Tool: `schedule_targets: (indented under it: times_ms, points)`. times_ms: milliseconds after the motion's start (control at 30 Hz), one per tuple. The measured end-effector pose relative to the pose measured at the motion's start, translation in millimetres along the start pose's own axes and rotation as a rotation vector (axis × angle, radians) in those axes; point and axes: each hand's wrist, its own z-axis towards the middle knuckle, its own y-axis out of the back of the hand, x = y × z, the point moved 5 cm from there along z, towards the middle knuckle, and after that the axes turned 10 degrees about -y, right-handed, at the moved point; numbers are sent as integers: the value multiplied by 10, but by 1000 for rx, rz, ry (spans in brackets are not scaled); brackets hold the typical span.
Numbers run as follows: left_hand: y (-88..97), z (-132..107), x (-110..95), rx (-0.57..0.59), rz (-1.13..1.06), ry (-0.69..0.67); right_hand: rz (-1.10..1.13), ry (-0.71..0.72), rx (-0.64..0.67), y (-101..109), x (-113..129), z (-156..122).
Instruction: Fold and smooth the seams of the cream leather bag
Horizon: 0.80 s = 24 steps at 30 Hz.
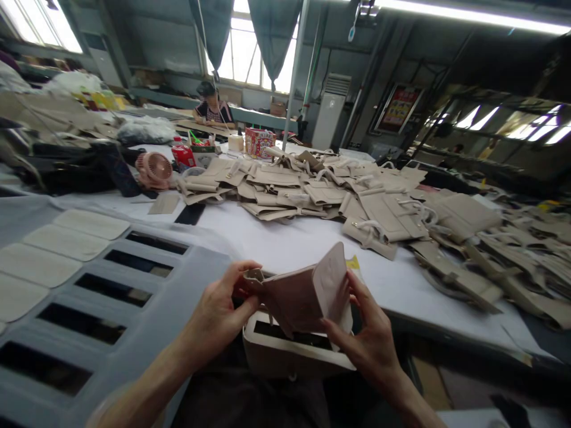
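- The left hand is pinching the narrow left end of a pale leather piece, grip closed on it
- The right hand is gripping its upturned right flap
- The piece is spanning left to right between both hands, hovering just above an open beige bag at the table edge
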Motion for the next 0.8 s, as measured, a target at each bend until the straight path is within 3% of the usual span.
schedule_targets:
  times_ms: [267,400,500,567,667,800]
  points:
    - [-249,-173,236,35,73,92,-181,127,141,-90,-5,19]
    - [-417,-284,430,135,133,123,-316,187,212,-187,-22,-11]
    - [-489,-454,637,129,86,129,-484,261,250,-273,-68,-81]
    - [-494,-614,829,63,4,213,-573,331,257,-340,-92,-133]
    - [-536,-878,1145,-66,-238,440,-601,387,294,-485,-102,-180]
    - [-781,-1081,1367,-197,-693,649,-514,358,519,-695,-53,-142]
